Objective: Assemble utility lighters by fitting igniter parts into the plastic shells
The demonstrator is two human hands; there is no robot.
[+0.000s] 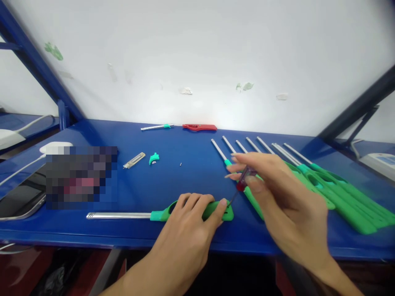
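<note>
At the far left of the blue bench (pixel 197 172) lay a dark-screened device (pixel 18 197) and a white unit (pixel 55 147) with its cable. Further in sat a small metal strip (pixel 134 160), a loose green part (pixel 153 158) and a tiny speck (pixel 180 164), perhaps a screw. Behind them, near the wall, a bare metal tube (pixel 156 127) and a red handle (pixel 199 128) lay almost end to end.

Close to the front edge the green long-nosed lighter (pixel 157 215) lay flat, its steel tube pointing left. The left hand (pixel 188 230) was closed over the plastic handle from above, pressing it to the bench. The right hand (pixel 284 197) pinched a small screwdriver (pixel 243 181) between thumb and fingertips, the other fingers fanned out. Its thin tip met the right end of the handle.

The lighter looked light and stiff, its smooth plastic likely to skid unless pinned. The handle, not the slim tube, seemed the place to grip. The screwdriver's fine tip would probably slip easily.

To the right a row of matching green lighters (pixel 339 197) lay side by side, tubes toward the wall. They were just beside the right hand and left little room there. The bench's front edge ran just below the held lighter, and the open room was the bare middle of the bench. A white device (pixel 379 162) sat at the far right.
</note>
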